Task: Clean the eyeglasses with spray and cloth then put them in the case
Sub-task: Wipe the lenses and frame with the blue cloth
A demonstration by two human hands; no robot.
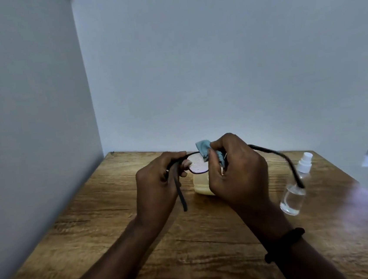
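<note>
Cloth on one lens, droplets still on the other.

I see bare walls meeting at a corner behind the wooden table (211,238); above it the eyeglasses (198,165) run left to right, left hand (158,187) fingers clenched on the hinge, right hand (239,174) pinching the blue cloth (204,148) over its lens, the wet lens lying just left (nearest the right hand). Yellow case (202,186) below, spray bottle (294,192) lying well right.
</note>
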